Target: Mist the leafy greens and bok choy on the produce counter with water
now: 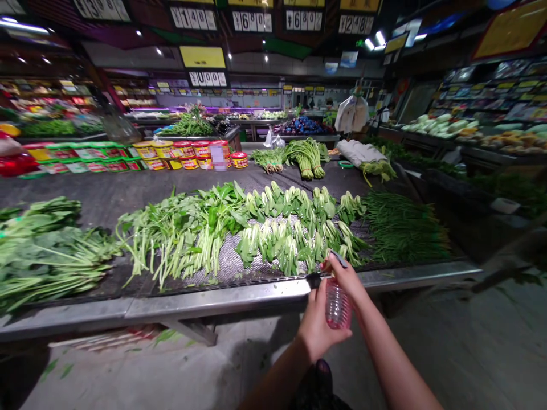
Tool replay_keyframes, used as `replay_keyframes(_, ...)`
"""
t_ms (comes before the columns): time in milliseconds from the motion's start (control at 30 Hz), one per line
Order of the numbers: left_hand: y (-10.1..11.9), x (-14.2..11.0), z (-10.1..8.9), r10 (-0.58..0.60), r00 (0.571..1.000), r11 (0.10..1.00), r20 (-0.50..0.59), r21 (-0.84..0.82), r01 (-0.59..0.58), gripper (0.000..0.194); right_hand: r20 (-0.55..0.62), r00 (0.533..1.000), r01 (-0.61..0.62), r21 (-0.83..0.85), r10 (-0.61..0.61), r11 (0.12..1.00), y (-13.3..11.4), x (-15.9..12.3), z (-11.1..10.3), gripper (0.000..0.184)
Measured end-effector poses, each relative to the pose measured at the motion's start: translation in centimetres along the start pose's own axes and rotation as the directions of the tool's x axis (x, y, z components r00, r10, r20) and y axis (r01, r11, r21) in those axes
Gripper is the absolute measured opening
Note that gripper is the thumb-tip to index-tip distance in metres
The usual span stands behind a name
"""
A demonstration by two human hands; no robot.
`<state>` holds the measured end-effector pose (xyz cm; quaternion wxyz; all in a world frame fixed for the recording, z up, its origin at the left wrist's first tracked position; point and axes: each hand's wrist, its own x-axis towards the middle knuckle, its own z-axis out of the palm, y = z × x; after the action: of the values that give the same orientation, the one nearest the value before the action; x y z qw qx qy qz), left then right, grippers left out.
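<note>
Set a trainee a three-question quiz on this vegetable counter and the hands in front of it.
1. Short answer: Which hand is wrapped around the lower part of the ribbed clear bottle?
2. True or false: The lidded round tubs line the far side of the counter.
3. Fill in the blank: The thin dark-green stalks lie to the ___ of the pale-stemmed bunches.

Key: 1. the left hand; 2. true; 3. right

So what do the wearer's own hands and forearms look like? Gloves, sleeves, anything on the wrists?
Left hand and right hand are both ungloved. Forearms are slim and bare down to the frame edge, no sleeves in view. No watch or bracelet shows on either wrist. Rings: too small to tell.
</note>
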<state>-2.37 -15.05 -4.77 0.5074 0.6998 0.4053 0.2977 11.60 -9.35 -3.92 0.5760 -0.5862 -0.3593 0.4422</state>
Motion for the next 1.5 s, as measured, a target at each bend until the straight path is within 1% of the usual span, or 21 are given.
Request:
replay_keyframes(100, 0.3, 0.5, -0.2, 0.027, 0.999, 0.999, -0.021, -0.024, -0.027, 0.118, 0.015, 1.000, -0.019, 0.029, 0.019, 0.999, -0.8, 0.4, 0.2, 0.045)
replay_keyframes(200, 0.6, 0.8, -0.4, 0.037, 0.999, 0.999, -0.039, -0.035, -0.039, 0.118, 0.063, 0.998, 0.010, 0.025, -0.011, 1.000, -1.4, 0.7, 0.5, 0.043)
replay_keyframes(267, 0.7, 0.9, -0.4, 0.034, 0.998, 0.999, -0.043, -0.037, -0.036, 0.119, 0.074, 0.996, 0.050, -0.013, -0.049, 0.999, -1.5, 1.0, 0.6, 0.042)
replay_keyframes(400, 0.6, 0.9, -0.3, 0.021, 0.998, 0.999, -0.060, -0.035, -0.024, 0.118, 0.093, 0.990, 0.121, -0.110, -0.111, 0.987, -1.5, 1.5, 0.7, 0.045)
replay_keyframes(500, 0.3, 0.9, -0.2, 0.010, 0.997, 0.999, -0.073, -0.036, -0.012, 0.118, 0.111, 0.984, 0.153, -0.162, -0.136, 0.975, -1.3, 1.9, 0.8, 0.047)
replay_keyframes(667, -0.2, 1.4, 0.1, -0.010, 0.998, 0.997, -0.067, -0.081, 0.004, 0.120, 0.105, 0.992, 0.092, -0.173, -0.075, 0.980, -1.1, 2.3, 0.7, 0.047)
replay_keyframes(800, -0.3, 2.2, 0.2, 0.007, 0.997, 0.999, -0.070, -0.051, -0.011, 0.121, 0.121, 0.990, 0.083, -0.133, -0.067, 0.988, -1.1, 2.8, 0.3, 0.046)
replay_keyframes(933, 0.5, 3.5, -0.2, 0.038, 0.999, 0.999, -0.039, -0.026, -0.039, 0.119, 0.088, 0.991, 0.114, -0.125, -0.104, 0.985, -1.8, 4.2, -0.3, 0.047)
replay_keyframes(1067, 1.9, 5.4, -0.8, 0.109, 0.994, 0.994, -0.025, 0.021, -0.109, 0.116, 0.037, 0.987, 0.162, -0.132, -0.159, 0.978, -3.0, 5.8, -0.9, 0.051)
replay_keyframes(1167, 2.8, 6.7, -1.0, 0.140, 0.990, 0.989, -0.021, 0.052, -0.139, 0.116, -0.001, 0.980, 0.198, -0.136, -0.200, 0.971, -3.6, 6.9, -1.4, 0.052)
replay_keyframes(1300, 3.1, 7.8, -0.8, 0.147, 0.989, 0.988, -0.018, 0.060, -0.146, 0.118, -0.003, 0.983, 0.183, -0.146, -0.186, 0.972, -3.6, 8.1, -1.8, 0.052)
replay_keyframes(1433, 2.8, 8.2, -0.6, 0.147, 0.989, 0.988, -0.011, 0.038, -0.147, 0.119, 0.010, 0.989, 0.148, -0.150, -0.149, 0.977, -3.4, 8.7, -2.0, 0.051)
replay_keyframes(1500, 2.7, 8.4, -0.5, 0.144, 0.990, 0.989, -0.013, 0.041, -0.143, 0.118, 0.021, 0.988, 0.154, -0.131, -0.153, 0.979, -3.5, 8.7, -2.0, 0.050)
